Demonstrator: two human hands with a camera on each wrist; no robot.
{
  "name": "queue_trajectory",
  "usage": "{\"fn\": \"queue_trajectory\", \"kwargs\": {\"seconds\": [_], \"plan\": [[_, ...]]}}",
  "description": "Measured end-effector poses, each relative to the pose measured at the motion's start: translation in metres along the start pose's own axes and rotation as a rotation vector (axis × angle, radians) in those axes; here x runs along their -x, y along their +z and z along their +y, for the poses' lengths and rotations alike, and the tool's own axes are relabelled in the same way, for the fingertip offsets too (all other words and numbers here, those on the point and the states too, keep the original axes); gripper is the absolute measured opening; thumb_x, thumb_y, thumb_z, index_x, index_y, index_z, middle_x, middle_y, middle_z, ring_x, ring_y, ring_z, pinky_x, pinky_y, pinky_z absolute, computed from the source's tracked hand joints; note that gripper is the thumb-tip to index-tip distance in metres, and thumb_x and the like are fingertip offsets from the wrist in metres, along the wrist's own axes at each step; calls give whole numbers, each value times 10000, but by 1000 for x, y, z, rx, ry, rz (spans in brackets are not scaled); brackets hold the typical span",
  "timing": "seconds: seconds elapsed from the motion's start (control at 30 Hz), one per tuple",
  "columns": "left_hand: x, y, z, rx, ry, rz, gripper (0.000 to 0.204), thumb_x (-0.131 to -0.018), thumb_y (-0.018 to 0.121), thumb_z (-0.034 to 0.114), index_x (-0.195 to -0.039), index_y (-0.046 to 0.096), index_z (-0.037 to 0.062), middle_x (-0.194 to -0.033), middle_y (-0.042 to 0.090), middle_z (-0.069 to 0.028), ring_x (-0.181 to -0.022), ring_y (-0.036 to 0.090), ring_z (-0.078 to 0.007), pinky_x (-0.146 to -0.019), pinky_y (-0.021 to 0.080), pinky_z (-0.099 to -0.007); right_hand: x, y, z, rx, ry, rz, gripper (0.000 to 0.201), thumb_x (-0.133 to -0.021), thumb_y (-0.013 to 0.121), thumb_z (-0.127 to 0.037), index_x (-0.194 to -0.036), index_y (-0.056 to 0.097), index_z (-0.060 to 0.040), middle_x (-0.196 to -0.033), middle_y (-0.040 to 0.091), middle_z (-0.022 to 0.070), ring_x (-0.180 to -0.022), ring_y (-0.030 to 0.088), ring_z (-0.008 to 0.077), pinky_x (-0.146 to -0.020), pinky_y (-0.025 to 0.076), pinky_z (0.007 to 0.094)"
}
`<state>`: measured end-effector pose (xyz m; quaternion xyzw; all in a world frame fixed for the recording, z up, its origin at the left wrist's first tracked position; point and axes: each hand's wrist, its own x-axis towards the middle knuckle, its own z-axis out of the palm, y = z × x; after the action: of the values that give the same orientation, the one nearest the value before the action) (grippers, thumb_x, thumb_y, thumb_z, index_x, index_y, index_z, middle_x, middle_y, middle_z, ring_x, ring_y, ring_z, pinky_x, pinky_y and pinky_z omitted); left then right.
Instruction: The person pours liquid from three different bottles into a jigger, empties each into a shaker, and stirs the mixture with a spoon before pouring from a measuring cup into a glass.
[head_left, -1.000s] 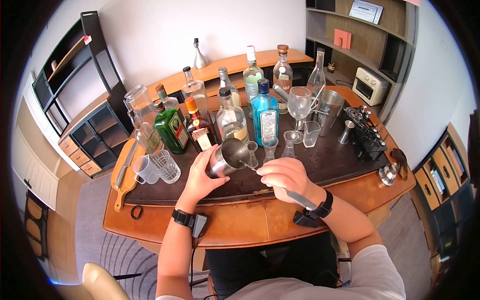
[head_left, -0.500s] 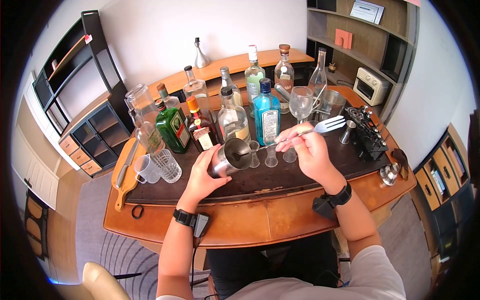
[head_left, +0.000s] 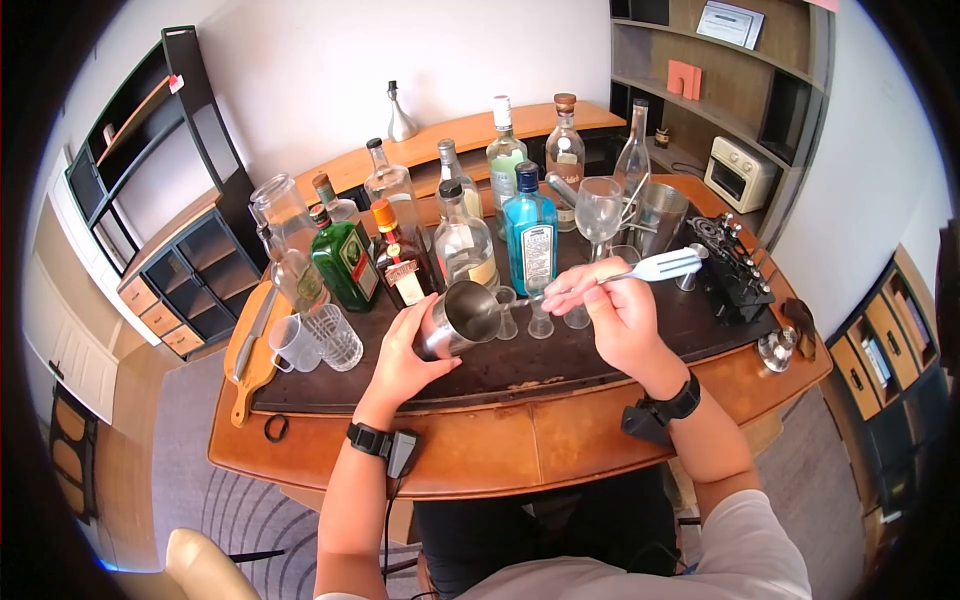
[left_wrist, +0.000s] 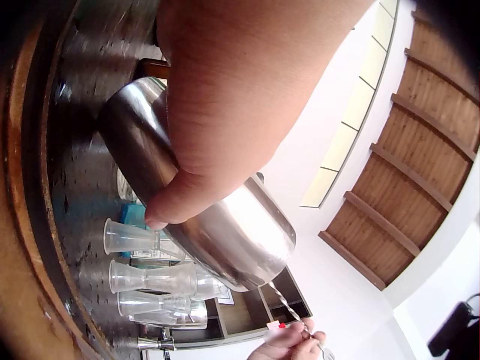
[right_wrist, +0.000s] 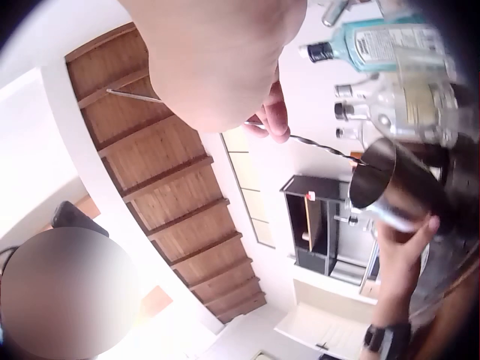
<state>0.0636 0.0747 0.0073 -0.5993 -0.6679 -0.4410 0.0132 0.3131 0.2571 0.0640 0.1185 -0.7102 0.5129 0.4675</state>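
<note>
My left hand (head_left: 402, 358) grips a steel shaker cup (head_left: 436, 335), tilted with its mouth toward the right. In the left wrist view the thumb lies along the side of the cup (left_wrist: 240, 232). My right hand (head_left: 622, 318) pinches a long spoon with a twisted stem and a forked end (head_left: 668, 265), which points up to the right. The stem's other end reaches into the cup's mouth, as the twisted stem (right_wrist: 322, 147) shows in the right wrist view. What the cup holds is hidden.
Several bottles stand behind the cup, among them a blue one (head_left: 531, 232) and a green one (head_left: 343, 262). Small clear jiggers (head_left: 541, 322) are between the hands. A cutting board (head_left: 243, 402) with a knife and glass mugs (head_left: 293, 345) sit left; a black machine (head_left: 735, 275) is right.
My right hand has moved up and right from its lower position, and the forked end has swung from near the wrist to the upper right. The left hand and cup stay nearly still.
</note>
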Motion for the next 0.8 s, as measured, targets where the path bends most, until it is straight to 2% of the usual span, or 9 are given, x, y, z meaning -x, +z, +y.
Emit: {"fn": "queue_trajectory", "kwargs": {"seconds": [0.07,0.17,0.33,0.43,0.53,0.8], "plan": [[0,0,1,1,-5,1,961,-628,923,63,-1496,509,77,-1350,620,-156,-1239,616,-333,-1067,505,-420,2,2,-1,-75,28,18,97,-1098,461,-50,-1081,529,18,-1077,696,208,-927,749,223,-823,616,329],[0,0,0,-6,-33,-14,1008,-590,938,47,-1495,494,61,-1360,616,-155,-1281,591,-327,-1093,482,-421,0,0,-1,77,-8,48,113,-1097,483,-61,-1100,554,27,-1059,707,189,-913,755,215,-801,616,315],[0,0,3,16,-36,-3,956,-620,918,67,-1486,513,63,-1317,635,-156,-1226,613,-338,-1067,494,-421,-3,-3,6,-41,144,214,139,-1103,503,-105,-1109,566,19,-1013,728,152,-862,762,209,-762,613,308],[1,-1,3,21,-30,2,957,-616,922,67,-1482,513,60,-1298,640,-154,-1223,613,-337,-1063,495,-419,-2,-4,17,40,108,255,141,-1102,510,-118,-1096,554,16,-995,729,151,-848,759,213,-745,609,303],[1,-2,4,11,-1,19,960,-614,925,69,-1482,513,62,-1295,640,-155,-1222,614,-337,-1060,496,-419,-3,-4,13,-25,185,193,142,-1103,510,-123,-1098,546,15,-988,730,153,-843,758,216,-739,608,305],[3,-2,0,27,4,27,967,-626,928,84,-1496,507,84,-1306,631,-159,-1224,612,-334,-1062,497,-415,-7,8,-9,62,103,218,144,-1095,519,-101,-1065,571,30,-1008,736,163,-867,764,220,-766,615,304]]}}
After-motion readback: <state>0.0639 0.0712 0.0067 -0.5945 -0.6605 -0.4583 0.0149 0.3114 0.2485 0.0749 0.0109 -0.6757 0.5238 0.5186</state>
